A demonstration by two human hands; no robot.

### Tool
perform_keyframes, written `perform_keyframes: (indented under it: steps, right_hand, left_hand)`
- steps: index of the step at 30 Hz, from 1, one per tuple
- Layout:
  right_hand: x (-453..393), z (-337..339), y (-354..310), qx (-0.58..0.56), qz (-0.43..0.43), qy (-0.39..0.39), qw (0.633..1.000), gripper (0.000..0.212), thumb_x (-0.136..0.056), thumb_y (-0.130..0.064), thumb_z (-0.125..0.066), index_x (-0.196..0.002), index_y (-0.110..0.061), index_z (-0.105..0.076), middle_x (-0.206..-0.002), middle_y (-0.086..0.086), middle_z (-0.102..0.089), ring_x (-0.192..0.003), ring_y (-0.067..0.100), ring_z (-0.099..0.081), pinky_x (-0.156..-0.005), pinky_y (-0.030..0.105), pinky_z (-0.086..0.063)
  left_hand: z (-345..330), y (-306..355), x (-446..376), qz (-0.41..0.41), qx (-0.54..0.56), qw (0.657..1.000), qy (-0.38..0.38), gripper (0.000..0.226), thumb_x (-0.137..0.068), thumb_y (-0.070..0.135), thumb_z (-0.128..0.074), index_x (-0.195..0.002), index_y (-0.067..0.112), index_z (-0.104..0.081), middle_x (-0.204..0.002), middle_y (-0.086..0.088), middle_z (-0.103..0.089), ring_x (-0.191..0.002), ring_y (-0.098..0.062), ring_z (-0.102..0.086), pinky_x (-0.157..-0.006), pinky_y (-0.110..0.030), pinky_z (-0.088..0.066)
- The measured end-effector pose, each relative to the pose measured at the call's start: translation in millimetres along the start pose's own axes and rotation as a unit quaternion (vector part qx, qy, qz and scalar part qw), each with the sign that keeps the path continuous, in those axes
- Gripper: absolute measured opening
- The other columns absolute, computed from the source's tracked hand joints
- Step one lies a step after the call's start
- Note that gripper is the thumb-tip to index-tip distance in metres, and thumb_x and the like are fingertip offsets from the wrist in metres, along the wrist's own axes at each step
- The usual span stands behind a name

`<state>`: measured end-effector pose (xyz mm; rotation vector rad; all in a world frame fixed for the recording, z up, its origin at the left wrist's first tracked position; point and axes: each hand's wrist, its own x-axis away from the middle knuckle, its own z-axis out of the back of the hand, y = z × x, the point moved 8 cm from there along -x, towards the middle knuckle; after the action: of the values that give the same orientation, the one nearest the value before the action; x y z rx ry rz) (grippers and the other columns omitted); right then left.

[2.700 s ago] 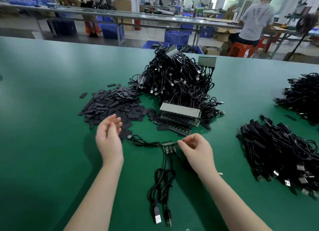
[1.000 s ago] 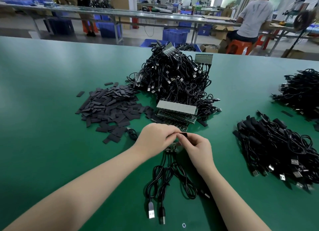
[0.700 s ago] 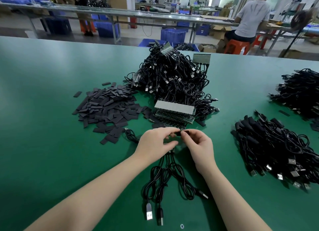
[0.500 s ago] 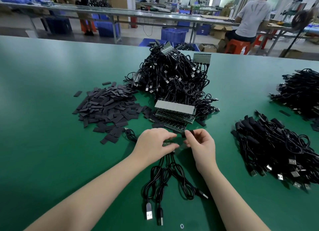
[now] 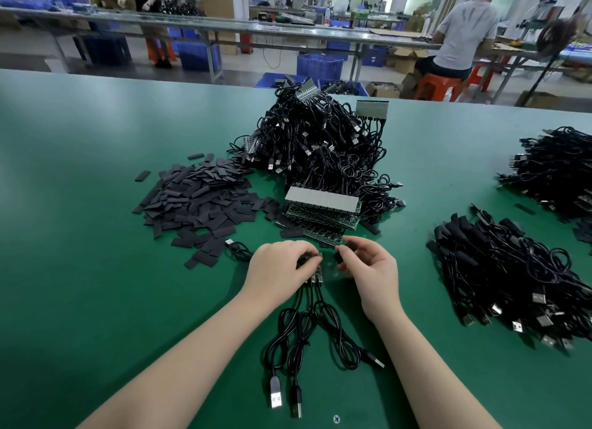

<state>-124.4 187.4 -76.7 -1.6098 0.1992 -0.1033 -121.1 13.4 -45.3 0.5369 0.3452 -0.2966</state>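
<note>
Here, strip [image 5: 315, 276] left-hand, sleeve [image 5: 339, 257] right-hand.

We saw a heap of black cables [image 5: 320, 146] behind a stack of green boards [image 5: 320, 212], flat black strips [image 5: 198, 198] to their left, sleeved cables [image 5: 512, 278] at right, a seated person [image 5: 461, 37] beyond the table [image 5: 80, 268].

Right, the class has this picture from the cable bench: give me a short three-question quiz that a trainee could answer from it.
1. True or false: the left hand grips the small circuit boards that the cables run from.
2. The pile of flat black sleeves lies: A) left of the cable heap; B) right of it; C) on top of it.
3. What does the right hand pinch?
Key: 1 true; 2 A; 3 a small black sleeve.
</note>
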Motion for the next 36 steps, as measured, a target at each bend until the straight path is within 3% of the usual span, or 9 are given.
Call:
perform_keyframes:
  steps: [5, 8, 10, 15, 18, 23, 28, 31, 36]
  right_hand:
    - [0, -1, 0, 0.013, 0.008, -0.004, 1.000, 0.027, -0.091, -0.012, -0.069, -0.096, -0.038, -0.077, -0.076, -0.004, -0.073, -0.061, 0.007, -0.062, -0.064, 0.022, -0.056]
    - [1, -2, -3, 0.026, 0.021, -0.010, 0.999, 0.031, -0.091, -0.013, -0.070, -0.091, -0.043, -0.078, -0.079, -0.001, -0.069, -0.062, 0.003, -0.060, -0.063, 0.017, -0.050]
    - [2, -3, -4, 0.020, 0.021, -0.015, 0.999, 0.029, -0.090, -0.012, -0.071, -0.090, -0.040, -0.079, -0.077, -0.004, -0.070, -0.061, 0.003, -0.061, -0.062, 0.016, -0.049]
    - [6, -11, -6, 0.031, 0.027, -0.064, 0.997, 0.026, -0.086, -0.011, -0.076, -0.086, -0.036, -0.079, -0.073, -0.004, -0.072, -0.062, 0.008, -0.063, -0.062, 0.018, -0.051]
    - [8, -16, -7, 0.055, 0.036, -0.088, 0.994, 0.025, -0.084, -0.012, -0.078, -0.085, -0.037, -0.079, -0.070, -0.005, -0.069, -0.063, 0.009, -0.059, -0.062, 0.018, -0.050]
    - [8, -18, -6, 0.083, 0.037, -0.096, 0.991, 0.023, -0.083, -0.016, -0.079, -0.085, -0.039, -0.078, -0.065, -0.006, -0.067, -0.061, 0.006, -0.056, -0.060, 0.016, -0.047]
    - [10, -22, -6, 0.120, 0.051, -0.104, 0.986, 0.028, -0.082, -0.017, -0.080, -0.081, -0.044, -0.076, -0.071, 0.012, -0.066, -0.063, 0.010, -0.054, -0.062, 0.025, -0.046]
    - [8, -20, -6, 0.113, 0.050, -0.097, 0.988, 0.030, -0.083, -0.015, -0.078, -0.084, -0.044, -0.075, -0.069, 0.007, -0.062, -0.065, 0.011, -0.053, -0.063, 0.026, -0.045]
    - [9, -22, -7, 0.095, 0.046, -0.109, 0.988, 0.025, -0.083, -0.016, -0.080, -0.087, -0.040, -0.077, -0.081, 0.018, -0.069, -0.069, 0.014, -0.059, -0.069, 0.032, -0.050]
  left_hand:
    - [4, 3, 8, -0.010, 0.018, 0.998, 0.052, 0.019, -0.093, 0.036, -0.062, -0.106, 0.026, -0.070, -0.087, 0.014, -0.072, -0.079, -0.003, -0.064, -0.076, -0.028, -0.048]
    - [13, 0, 16, 0.005, 0.047, 0.996, 0.078, 0.015, -0.093, 0.029, -0.064, -0.107, 0.024, -0.066, -0.074, 0.012, -0.070, -0.053, -0.001, -0.050, -0.061, -0.010, -0.034]
    - [17, -1, 17, 0.012, 0.067, 0.994, 0.083, 0.015, -0.093, 0.028, -0.064, -0.107, 0.023, -0.064, -0.075, 0.012, -0.071, -0.048, -0.002, -0.047, -0.056, -0.004, -0.028]
    - [17, 5, 16, 0.000, 0.079, 0.994, 0.070, 0.015, -0.094, 0.029, -0.062, -0.107, 0.023, -0.065, -0.086, 0.008, -0.073, -0.072, -0.013, -0.067, -0.068, -0.028, -0.052]
    - [16, 7, 16, -0.006, 0.075, 0.995, 0.068, 0.012, -0.095, 0.028, -0.061, -0.104, 0.023, -0.066, -0.082, 0.008, -0.072, -0.072, -0.015, -0.066, -0.069, -0.037, -0.054]
    - [19, 3, 18, 0.011, 0.097, 0.992, 0.079, 0.017, -0.095, 0.029, -0.060, -0.110, 0.026, -0.068, -0.085, 0.008, -0.072, -0.075, -0.013, -0.066, -0.071, -0.036, -0.054]
    - [16, 6, 17, -0.003, 0.106, 0.993, 0.050, 0.031, -0.094, 0.035, -0.062, -0.123, 0.027, -0.066, -0.102, 0.009, -0.072, -0.088, -0.010, -0.066, -0.083, -0.033, -0.052]
    - [14, 9, 17, -0.019, 0.093, 0.995, 0.033, 0.035, -0.090, 0.041, -0.065, -0.122, 0.027, -0.067, -0.109, 0.010, -0.071, -0.090, -0.006, -0.064, -0.089, -0.027, -0.048]
    - [11, 6, 15, -0.012, 0.104, 0.994, 0.024, 0.031, -0.085, 0.034, -0.072, -0.115, 0.026, -0.071, -0.106, 0.012, -0.070, -0.090, -0.003, -0.059, -0.087, -0.019, -0.041]
